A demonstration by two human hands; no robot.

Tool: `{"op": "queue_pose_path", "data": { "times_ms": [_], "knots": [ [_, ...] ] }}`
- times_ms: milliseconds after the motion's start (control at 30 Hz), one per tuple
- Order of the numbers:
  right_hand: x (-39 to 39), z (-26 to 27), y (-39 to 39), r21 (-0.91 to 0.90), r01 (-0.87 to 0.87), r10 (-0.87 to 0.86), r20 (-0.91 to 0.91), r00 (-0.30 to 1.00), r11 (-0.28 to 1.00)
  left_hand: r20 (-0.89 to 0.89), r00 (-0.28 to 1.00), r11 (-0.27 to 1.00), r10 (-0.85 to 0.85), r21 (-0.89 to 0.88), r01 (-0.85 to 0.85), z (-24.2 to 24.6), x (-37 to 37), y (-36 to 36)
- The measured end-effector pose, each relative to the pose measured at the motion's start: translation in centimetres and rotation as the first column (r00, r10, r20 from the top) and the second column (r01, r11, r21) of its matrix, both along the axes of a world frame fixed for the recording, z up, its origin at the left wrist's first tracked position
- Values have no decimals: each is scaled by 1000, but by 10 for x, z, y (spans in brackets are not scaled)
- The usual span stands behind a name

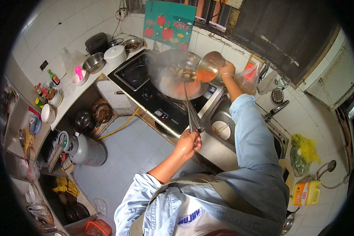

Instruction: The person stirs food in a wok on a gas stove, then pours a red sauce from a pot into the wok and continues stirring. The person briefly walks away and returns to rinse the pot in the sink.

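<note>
My right hand (226, 68) grips the rim of a metal bowl (216, 60), tipped over the right side of a wok (162, 85). Orange-red liquid (206, 75) lies at the bowl's lower lip and also shows in the wok. Dark chunks of food (181, 72) sit at the wok's far side, partly veiled by steam. My left hand (190, 143) is closed around the long metal handle of a cooking utensil (186, 91) that reaches into the wok. The wok's tapered handle (197, 119) runs alongside it; whether my fingers hold this too is unclear.
The wok stands on a black gas stove (132, 76). Right of it, a steel sink (216, 113) holds a white bowl (221, 129). A green board (169, 23) leans behind. Pots and a white lidded pot (115, 55) line the left counter; a gas cylinder (87, 150) stands below.
</note>
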State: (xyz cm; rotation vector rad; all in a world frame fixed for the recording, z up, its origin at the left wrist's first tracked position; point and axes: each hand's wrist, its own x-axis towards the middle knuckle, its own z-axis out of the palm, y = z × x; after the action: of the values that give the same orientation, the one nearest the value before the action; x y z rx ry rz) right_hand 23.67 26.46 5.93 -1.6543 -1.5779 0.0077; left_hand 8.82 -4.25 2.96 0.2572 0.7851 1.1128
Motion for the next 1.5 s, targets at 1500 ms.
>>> {"op": "queue_pose_path", "data": {
  "times_ms": [1500],
  "knots": [
    [-32, -20, -29, -66, -466, 433, 507, 746, 882, -22, 984, 973, -174, 151, 176, -6, -5, 7]
  ]
}}
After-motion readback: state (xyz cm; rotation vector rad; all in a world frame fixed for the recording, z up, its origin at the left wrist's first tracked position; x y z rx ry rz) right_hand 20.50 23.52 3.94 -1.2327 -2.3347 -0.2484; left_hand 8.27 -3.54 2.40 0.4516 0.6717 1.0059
